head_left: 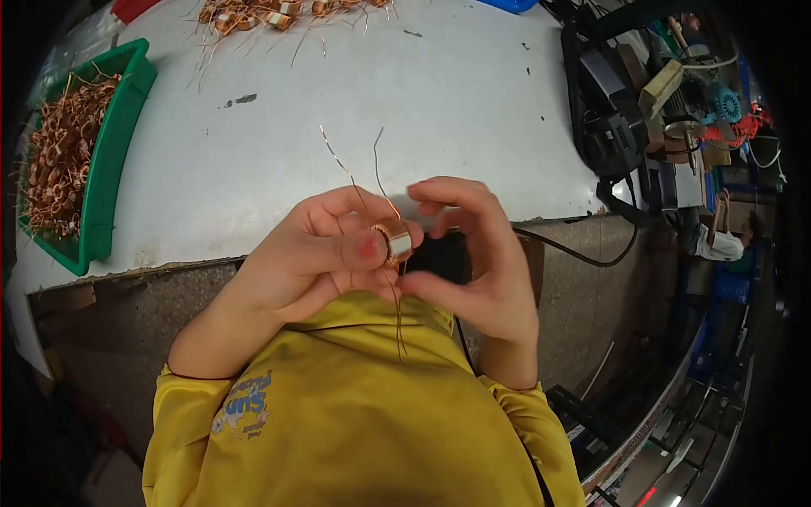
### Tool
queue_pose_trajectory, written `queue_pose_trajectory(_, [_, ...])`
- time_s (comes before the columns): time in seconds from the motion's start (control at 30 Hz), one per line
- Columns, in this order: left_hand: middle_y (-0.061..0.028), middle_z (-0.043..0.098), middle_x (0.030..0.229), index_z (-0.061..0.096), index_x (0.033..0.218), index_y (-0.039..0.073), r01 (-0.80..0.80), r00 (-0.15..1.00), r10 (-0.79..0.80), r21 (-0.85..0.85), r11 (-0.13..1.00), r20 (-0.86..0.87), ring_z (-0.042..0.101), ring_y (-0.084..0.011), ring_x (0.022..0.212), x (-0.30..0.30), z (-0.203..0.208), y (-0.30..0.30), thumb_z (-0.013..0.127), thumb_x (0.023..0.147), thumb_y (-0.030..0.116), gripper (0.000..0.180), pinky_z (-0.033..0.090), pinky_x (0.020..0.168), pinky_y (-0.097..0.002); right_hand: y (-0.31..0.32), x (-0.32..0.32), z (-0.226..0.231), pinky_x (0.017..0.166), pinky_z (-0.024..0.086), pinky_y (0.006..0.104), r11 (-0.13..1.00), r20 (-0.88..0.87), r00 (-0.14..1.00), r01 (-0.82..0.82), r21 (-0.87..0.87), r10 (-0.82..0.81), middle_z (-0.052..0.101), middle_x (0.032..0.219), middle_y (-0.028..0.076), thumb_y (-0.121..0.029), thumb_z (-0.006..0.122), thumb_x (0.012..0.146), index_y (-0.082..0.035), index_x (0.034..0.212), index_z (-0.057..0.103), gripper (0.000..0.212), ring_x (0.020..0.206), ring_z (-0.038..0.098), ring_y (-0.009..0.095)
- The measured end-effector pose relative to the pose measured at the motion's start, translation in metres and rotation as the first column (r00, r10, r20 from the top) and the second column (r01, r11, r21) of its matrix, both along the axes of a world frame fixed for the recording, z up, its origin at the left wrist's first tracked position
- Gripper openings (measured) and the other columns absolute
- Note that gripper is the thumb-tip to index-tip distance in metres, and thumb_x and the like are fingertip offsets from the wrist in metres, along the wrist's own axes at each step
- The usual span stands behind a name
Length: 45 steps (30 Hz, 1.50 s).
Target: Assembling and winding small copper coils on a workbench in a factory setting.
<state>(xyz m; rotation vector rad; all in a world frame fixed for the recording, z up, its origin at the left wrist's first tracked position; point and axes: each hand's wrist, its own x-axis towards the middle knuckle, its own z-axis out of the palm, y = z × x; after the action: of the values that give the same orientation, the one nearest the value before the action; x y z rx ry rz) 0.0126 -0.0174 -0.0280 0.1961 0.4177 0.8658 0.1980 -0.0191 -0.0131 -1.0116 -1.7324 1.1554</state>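
Note:
A small copper-wound ring coil (394, 241) with a pale band on its side is pinched between the thumb and fingers of my left hand (312, 249). Long wire leads stick out of it, two up toward the table and others hanging down over my yellow shirt. My right hand (486, 262) is just to the right of the coil, its fingers curved and spread apart from the thumb. That thumb's tip comes close to the lower leads; whether it touches them I cannot tell. Both hands are in front of the table's near edge.
On the white table (253, 144), a green bin (106, 177) full of copper coils stands at the left. More coils (279, 19) lie in a pile at the far side. A black bag-like case (608, 101) and a cable sit at the right edge. Another person (720, 241) is farther right.

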Motion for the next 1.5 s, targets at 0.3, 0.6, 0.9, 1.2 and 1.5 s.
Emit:
queue_pose_trajectory(0.3, [-0.0198,0.063,0.084,0.057,0.09,-0.008,0.178,0.98,-0.183,0.072,0.981,0.078,0.063,-0.022,0.058,-0.007,-0.014,-0.001,0.064,0.074,-0.005,0.017,0.057,0.051,-0.0281,-0.01,-0.025,-0.011,0.073,0.042,0.026,0.998,-0.368,0.93,-0.039,-0.04,0.021,0.058,0.102,0.014,0.002,0.08,0.049,-0.001,0.121,0.038,0.083,0.079,0.052,0.017])
queue_pose_trajectory(0.6, [-0.0191,0.062,0.087,0.057,0.093,-0.007,0.149,0.987,-0.144,0.067,0.987,-0.068,0.063,-0.0223,0.061,-0.003,-0.01,-0.006,0.061,0.07,-0.011,0.023,0.056,0.054,-0.0264,-0.01,-0.017,-0.028,0.076,0.042,0.0246,0.994,-0.697,0.714,-0.111,-0.015,0.069,0.059,0.1,0.013,0.006,0.079,0.05,-0.001,0.122,0.038,0.084,0.082,0.052,0.015])
queue_pose_trajectory(0.9, [-0.0178,0.062,0.093,0.058,0.094,-0.005,0.085,0.996,-0.085,0.004,0.996,-0.007,0.063,-0.0204,0.067,0.007,0.004,-0.011,0.062,0.071,-0.011,0.024,0.054,0.064,-0.0265,-0.01,-0.001,-0.024,0.083,0.04,0.0259,0.993,-0.433,0.897,-0.045,0.105,0.086,0.061,0.098,0.012,0.003,0.081,0.046,-0.002,0.123,0.039,0.087,0.088,0.055,0.016])
queue_pose_trajectory(1.2, [-0.0174,0.062,0.096,0.061,0.098,-0.003,0.073,0.997,-0.073,0.113,0.991,-0.009,0.063,-0.0215,0.08,0.013,-0.011,-0.016,0.063,0.074,-0.009,0.025,0.055,0.073,-0.0304,-0.013,-0.005,-0.02,0.078,0.04,0.0263,0.993,-0.171,0.978,-0.114,0.031,0.118,0.063,0.095,0.015,-0.008,0.087,0.038,0.0,0.127,0.035,0.103,0.085,0.053,0.017])
queue_pose_trajectory(1.5, [-0.017,0.064,0.086,0.061,0.095,-0.005,0.116,0.991,-0.114,-0.03,0.993,0.07,0.065,-0.0219,0.074,0.014,-0.015,-0.019,0.064,0.07,-0.012,0.026,0.056,0.069,-0.0266,-0.002,-0.005,-0.038,0.077,0.039,0.0251,0.979,-0.705,0.679,-0.159,0.131,0.205,0.062,0.085,0.011,-0.019,0.089,0.042,0.001,0.12,0.04,0.094,0.081,0.051,0.016])
